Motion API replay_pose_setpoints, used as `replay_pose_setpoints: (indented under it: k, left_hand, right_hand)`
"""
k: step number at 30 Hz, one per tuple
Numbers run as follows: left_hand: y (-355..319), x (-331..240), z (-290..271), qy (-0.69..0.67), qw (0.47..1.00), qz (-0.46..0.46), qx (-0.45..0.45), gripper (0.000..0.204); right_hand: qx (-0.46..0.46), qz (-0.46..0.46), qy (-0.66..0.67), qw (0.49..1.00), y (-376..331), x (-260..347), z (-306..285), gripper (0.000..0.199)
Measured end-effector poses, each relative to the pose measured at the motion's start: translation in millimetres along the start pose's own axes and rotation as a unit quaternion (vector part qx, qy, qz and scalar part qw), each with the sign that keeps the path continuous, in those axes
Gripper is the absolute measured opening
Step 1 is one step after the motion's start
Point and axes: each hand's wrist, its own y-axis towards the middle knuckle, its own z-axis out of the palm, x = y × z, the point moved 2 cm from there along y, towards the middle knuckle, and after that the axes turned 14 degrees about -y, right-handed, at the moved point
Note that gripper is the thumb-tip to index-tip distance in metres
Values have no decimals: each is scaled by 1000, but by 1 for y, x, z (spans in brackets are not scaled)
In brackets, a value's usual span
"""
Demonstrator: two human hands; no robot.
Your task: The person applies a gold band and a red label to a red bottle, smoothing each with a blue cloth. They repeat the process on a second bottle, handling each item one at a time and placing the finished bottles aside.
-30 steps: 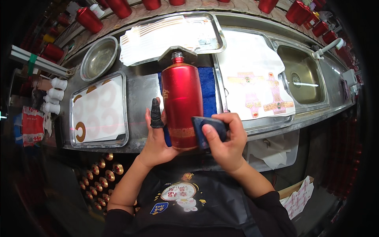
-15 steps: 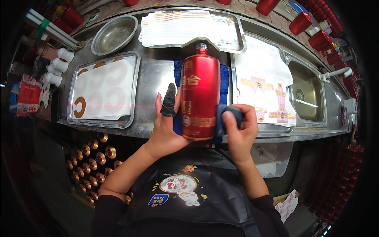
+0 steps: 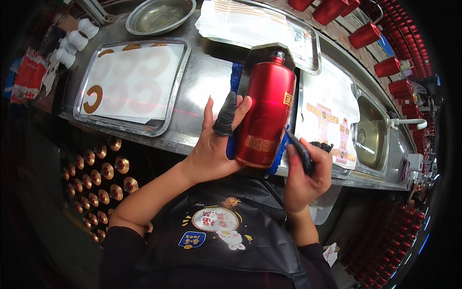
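A glossy red bottle (image 3: 267, 106) with gold decals lies tilted, its silver threaded neck pointing away from me, over a dark-edged metal rest (image 3: 269, 49). Blue cloth (image 3: 236, 77) shows along both sides beneath it. My left hand (image 3: 211, 144) steadies the bottle by its left side and base; a black cover sits on one finger. Pinched in my right hand (image 3: 308, 176) is a dark, flexible, pointed piece (image 3: 302, 153), whose material I cannot make out. Its tip is at the bottle's lower right side, near the gold decal.
At left is a metal tray (image 3: 169, 120) with decal sheets; a metal bowl (image 3: 161, 17) sits behind it. Another tray (image 3: 315, 53) holds stacked sheets. Decal sheets (image 3: 332, 106) lie on the right, before a sink (image 3: 370, 135) with a white faucet (image 3: 409, 124). Red bottles (image 3: 365, 36) line the back.
The bottle has been rolled about its length, so its large gold lettering has turned out of view and another decal shows. My right hand has drawn slightly down and right. The view has shifted.
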Motion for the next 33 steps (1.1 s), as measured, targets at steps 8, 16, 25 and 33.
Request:
replay_pose_setpoints:
  k: [8,16,25,33]
  left_hand:
    - [7,-5,2,48,997,53,0,104]
    - [13,-8,1,69,995,61,30,101]
    - [-9,13,0,-57,997,-43,28,106]
    - [-9,1,1,58,997,-10,47,121]
  right_hand:
    - [-12,-116,49,992,-16,16,-1,36]
    - [22,-188,37,981,1,15,-1,43]
    - [152,-338,91,924,-7,-11,-11,43]
    - [179,-171,158,956,20,2,-3,34]
